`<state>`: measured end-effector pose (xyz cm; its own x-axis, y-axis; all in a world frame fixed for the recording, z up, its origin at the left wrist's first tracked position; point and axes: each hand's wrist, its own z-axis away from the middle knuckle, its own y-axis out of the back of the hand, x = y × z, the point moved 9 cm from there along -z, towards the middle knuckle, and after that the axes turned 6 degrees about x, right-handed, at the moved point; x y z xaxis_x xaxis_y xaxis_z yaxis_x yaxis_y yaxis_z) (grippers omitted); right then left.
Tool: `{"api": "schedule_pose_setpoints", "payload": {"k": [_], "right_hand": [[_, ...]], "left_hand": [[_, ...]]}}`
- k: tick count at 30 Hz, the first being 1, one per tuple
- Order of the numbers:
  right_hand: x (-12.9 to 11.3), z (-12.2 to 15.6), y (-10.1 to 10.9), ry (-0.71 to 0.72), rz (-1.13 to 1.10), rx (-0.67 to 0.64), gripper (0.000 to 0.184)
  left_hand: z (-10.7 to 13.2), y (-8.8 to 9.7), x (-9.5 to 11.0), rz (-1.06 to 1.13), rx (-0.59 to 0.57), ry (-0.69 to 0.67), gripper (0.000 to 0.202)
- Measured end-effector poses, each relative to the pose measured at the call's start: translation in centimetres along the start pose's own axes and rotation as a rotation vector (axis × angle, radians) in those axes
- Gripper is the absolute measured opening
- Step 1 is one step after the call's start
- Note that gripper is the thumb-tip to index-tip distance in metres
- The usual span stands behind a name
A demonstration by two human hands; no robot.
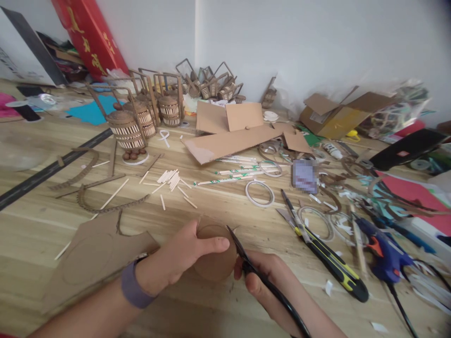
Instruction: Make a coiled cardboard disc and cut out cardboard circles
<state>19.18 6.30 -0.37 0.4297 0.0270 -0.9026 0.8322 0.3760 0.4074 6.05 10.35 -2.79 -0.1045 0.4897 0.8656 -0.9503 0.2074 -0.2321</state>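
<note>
My left hand (pixel 183 251) grips a roughly round piece of brown cardboard (pixel 216 263), its thumb lying across the top. A drawn curve shows near the cardboard's upper edge. In my right hand (pixel 271 277) is a pair of black-handled scissors (pixel 243 253), with the blades at the cardboard's right edge. How far the blades are apart is hard to make out. Left of my hands lies a larger cardboard sheet (pixel 95 256) with a circle drawn on it and a cut-out notch.
A yellow-black utility knife (pixel 327 258) and a blue glue gun (pixel 384 253) lie to the right. Tape rolls (pixel 260 193) and short wooden sticks (pixel 169 178) lie ahead. Small lidded baskets (pixel 125 129) stand at the back left, cardboard pieces (pixel 229 141) and an open box (pixel 338 117) further right.
</note>
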Motion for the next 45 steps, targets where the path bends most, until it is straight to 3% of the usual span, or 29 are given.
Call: {"api": "schedule_pose_setpoints", "payload": {"k": [9, 14, 21, 32, 35, 40, 45], "right_hand": [[-0.1, -0.1, -0.1, -0.007, 0.013, -0.001, 0.074], [-0.1, -0.1, -0.1, -0.009, 0.006, -0.003, 0.073], [-0.3, -0.1, -0.1, -0.01, -0.016, -0.018, 0.07], [0.0, -0.2, -0.2, -0.021, 0.004, -0.018, 0.072], [0.1, -0.1, -0.1, -0.015, 0.013, -0.011, 0.077], [0.1, -0.1, -0.3, -0.012, -0.025, -0.037, 0.08], [0.1, -0.1, -0.4, -0.007, -0.035, -0.044, 0.077]], "left_hand": [[0.1, -0.5, 0.2, 0.002, -0.046, -0.001, 0.046], [0.2, 0.0, 0.2, -0.021, 0.03, 0.021, 0.052], [0.4, -0.3, 0.3, -0.02, -0.009, 0.008, 0.057], [0.4, -0.8, 1.1, 0.004, -0.059, -0.029, 0.049], [0.4, -0.8, 0.8, -0.013, -0.07, -0.03, 0.044], [0.4, -0.1, -0.1, -0.082, -0.013, 0.018, 0.057], [0.4, -0.1, -0.2, -0.095, -0.014, 0.026, 0.051]]}}
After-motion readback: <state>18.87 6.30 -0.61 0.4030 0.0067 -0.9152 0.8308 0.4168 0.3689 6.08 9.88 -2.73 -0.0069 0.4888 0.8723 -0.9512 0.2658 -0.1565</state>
